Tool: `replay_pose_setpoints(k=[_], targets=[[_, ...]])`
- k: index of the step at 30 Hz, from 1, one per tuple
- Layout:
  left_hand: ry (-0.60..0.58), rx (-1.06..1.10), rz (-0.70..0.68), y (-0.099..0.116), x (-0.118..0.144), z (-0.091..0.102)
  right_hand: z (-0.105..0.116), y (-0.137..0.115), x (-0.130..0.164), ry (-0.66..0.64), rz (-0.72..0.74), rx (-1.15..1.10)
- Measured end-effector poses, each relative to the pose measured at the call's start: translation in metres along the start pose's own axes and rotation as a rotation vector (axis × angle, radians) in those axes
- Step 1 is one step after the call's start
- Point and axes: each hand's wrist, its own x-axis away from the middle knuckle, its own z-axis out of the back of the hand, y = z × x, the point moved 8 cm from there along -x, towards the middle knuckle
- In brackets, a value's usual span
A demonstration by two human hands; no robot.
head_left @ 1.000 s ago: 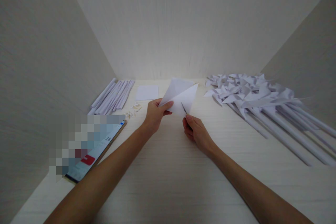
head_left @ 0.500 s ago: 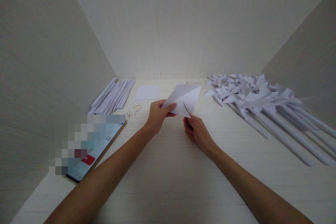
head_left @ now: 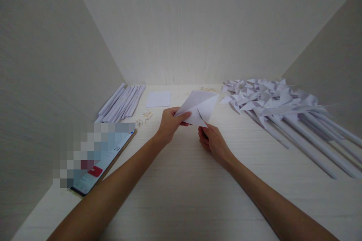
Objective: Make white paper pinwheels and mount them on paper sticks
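Note:
My left hand [head_left: 170, 123] pinches the left corner of a white square sheet of paper [head_left: 198, 102], thumb on top, holding it above the table. A crease runs diagonally across the sheet. Below its right part, my right hand [head_left: 214, 141] is closed round scissors, whose dark handle is mostly covered by the fingers. One thin scissor blade [head_left: 200, 114] lies over the paper near its lower corner, pointing up and left toward the middle. The other blade is hidden behind the sheet.
Rolled paper sticks [head_left: 124, 101] lie at the back left, beside a stack of white paper squares [head_left: 158, 99]. Small pale pieces [head_left: 147, 114] are scattered nearby. A phone [head_left: 106, 162] is at the left. White paper pinwheels [head_left: 268, 99] on sticks are piled at the right.
The paper and both hands have shifted very slightly to the right. The number on the phone screen has gone from 28 to 29.

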Motion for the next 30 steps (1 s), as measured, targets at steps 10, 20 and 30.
replay_pose_setpoints(k=[10, 20, 30], targets=[[0.019, 0.033, 0.029, -0.0024, 0.0002, -0.0001, 0.0021, -0.0007, 0.0006, 0.026, -0.001, 0.021], [0.026, 0.052, 0.049, -0.0044, 0.0012, 0.0004, 0.0021, -0.0036, -0.0012, 0.012, 0.061, 0.094], [0.035, 0.071, 0.056, -0.0049, 0.0014, 0.0002, 0.0022, -0.0036, 0.002, 0.03, 0.038, 0.075]])
